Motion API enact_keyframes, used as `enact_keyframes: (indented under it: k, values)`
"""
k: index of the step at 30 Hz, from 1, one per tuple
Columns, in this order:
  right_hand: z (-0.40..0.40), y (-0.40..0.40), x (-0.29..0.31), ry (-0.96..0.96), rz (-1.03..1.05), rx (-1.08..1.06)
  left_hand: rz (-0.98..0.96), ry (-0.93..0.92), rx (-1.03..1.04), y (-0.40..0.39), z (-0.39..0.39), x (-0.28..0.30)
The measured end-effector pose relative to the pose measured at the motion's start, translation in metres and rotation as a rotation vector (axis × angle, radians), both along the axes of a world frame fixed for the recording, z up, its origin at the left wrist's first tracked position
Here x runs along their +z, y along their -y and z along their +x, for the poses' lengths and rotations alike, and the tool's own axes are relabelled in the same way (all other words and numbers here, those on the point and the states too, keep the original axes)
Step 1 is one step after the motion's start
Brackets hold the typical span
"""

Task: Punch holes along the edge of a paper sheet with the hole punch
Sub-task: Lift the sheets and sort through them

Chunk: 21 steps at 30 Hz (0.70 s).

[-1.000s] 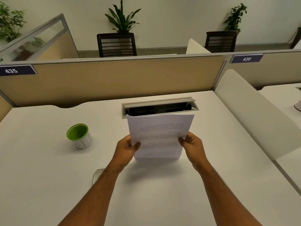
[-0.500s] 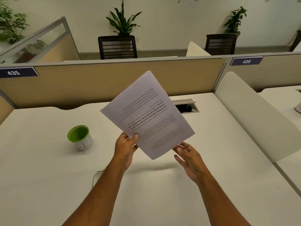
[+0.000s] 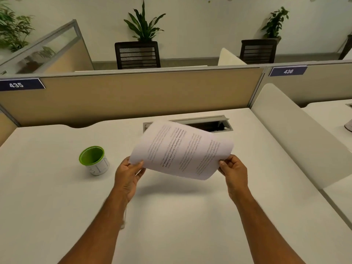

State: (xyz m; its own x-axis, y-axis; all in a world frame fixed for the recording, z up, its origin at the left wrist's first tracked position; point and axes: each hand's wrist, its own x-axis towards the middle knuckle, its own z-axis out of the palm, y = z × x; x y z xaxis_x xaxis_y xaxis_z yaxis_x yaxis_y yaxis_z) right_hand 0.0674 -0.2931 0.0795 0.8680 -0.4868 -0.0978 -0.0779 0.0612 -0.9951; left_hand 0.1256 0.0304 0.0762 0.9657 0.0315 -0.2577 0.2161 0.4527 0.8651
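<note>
- where the fingers of the left hand (image 3: 127,175) meet the paper sheet (image 3: 181,150), the thumb lies on top of the near-left corner and the other fingers (image 3: 140,173) curl beneath, a pinch that grasps the sheet by its edge alone.
- the right hand (image 3: 233,173) pinches the near-right edge in the same way, thumb above and fingers tucked under; two opposed holds likely keep the thin sheet from flopping.
- the sheet hangs clear of the desk (image 3: 57,187), roughly level, printed side up, bowed and tilted, its shadow cast on the surface below; its text runs crosswise to the viewer, which suggests an edge is being presented for punching.
- no hole punch is visible anywhere on the desk, so punching has seemingly not begun.
- a green-rimmed cup (image 3: 93,160) stands to the left, well apart from the sheet; an open cable tray (image 3: 215,123) lies behind it.
</note>
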Motion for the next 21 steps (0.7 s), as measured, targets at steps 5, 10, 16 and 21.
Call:
enact_keyframes:
  k: [5, 10, 16, 21]
  values:
    - [-0.002, 0.003, -0.002, -0.02, -0.082, 0.022, 0.158, -0.015, -0.041, -0.023, -0.001, -0.012]
    - [-0.004, 0.003, -0.002, -0.05, -0.238, 0.092, 0.362, 0.065, -0.151, -0.018, -0.001, -0.013]
    - [-0.008, 0.001, -0.003, -0.047, -0.322, 0.049, 0.507, 0.123, -0.149, -0.005, -0.002, -0.009]
    - [-0.016, -0.001, -0.011, -0.088, -0.364, 0.008, 0.532, 0.093, -0.171, -0.001, -0.011, -0.018]
